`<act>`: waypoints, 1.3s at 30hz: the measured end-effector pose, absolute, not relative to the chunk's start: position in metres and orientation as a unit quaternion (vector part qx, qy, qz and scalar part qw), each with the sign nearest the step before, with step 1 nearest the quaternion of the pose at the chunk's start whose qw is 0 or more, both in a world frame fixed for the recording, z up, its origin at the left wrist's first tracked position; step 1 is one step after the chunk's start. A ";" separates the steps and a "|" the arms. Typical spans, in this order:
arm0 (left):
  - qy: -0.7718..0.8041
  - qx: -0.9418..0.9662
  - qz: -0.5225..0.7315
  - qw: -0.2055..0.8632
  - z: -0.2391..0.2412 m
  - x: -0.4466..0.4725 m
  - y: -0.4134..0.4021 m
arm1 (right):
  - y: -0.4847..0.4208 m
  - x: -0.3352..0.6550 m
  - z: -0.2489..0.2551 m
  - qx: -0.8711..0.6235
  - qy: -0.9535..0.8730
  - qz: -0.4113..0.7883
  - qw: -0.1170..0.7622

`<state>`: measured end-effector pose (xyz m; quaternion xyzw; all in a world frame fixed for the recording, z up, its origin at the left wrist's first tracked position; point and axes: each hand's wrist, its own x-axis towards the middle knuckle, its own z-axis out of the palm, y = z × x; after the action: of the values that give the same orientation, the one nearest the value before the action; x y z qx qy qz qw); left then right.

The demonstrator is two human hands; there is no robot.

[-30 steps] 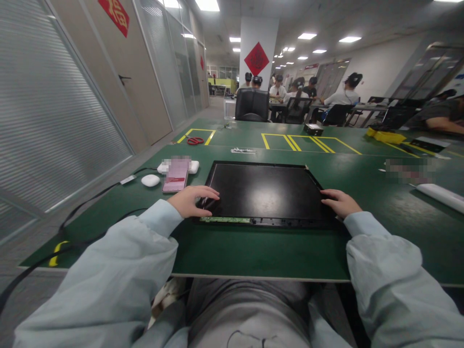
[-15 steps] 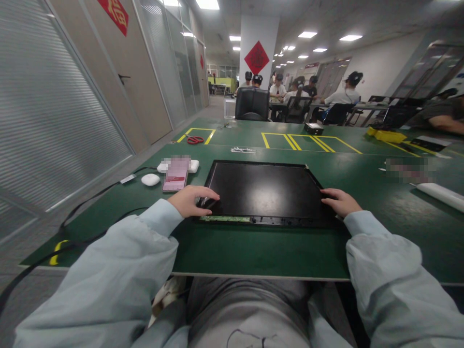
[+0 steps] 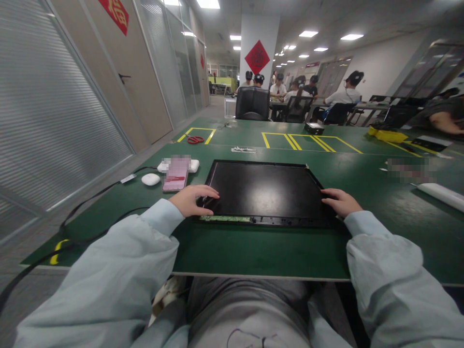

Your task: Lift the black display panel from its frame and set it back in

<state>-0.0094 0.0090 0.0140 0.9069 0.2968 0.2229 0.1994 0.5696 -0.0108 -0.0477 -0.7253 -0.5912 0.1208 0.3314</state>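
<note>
A black LCD screen panel point(image 3: 266, 191) lies flat on the green table point(image 3: 261, 256). Along its near edge runs an uncovered strip with a green circuit board point(image 3: 226, 219) at the left. My left hand point(image 3: 188, 200) grips the panel's left edge near the front corner, its fingers over the frame and the thumb low beside the circuit board. On the opposite side, my right hand point(image 3: 341, 202) holds the right edge, fingertips on the frame. The undersides of both grips are hidden.
Left of the panel lie a pink phone point(image 3: 176, 175), a white rounded object point(image 3: 151, 179) and a black cable point(image 3: 87, 198). Behind are red scissors point(image 3: 195, 139) and small silvery parts point(image 3: 243, 150). A white roll point(image 3: 440, 195) and yellow bag point(image 3: 387, 135) lie right. People sit farther back.
</note>
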 end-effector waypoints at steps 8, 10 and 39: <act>0.292 0.911 0.220 0.191 0.013 -0.008 0.009 | -0.013 0.565 -0.041 -0.718 -0.566 0.161 0.372; 0.291 0.912 0.219 0.189 0.013 -0.008 0.009 | -0.013 0.566 -0.039 -0.714 -0.561 0.179 0.377; 0.442 0.866 0.212 0.100 -0.009 -0.011 0.018 | -0.013 0.564 -0.041 -0.719 -0.551 0.163 0.390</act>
<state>-0.0113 0.0181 -0.0087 0.8659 0.4419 0.2122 0.1000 0.5637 -0.0125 -0.0409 -0.7194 -0.5507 0.1634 0.3905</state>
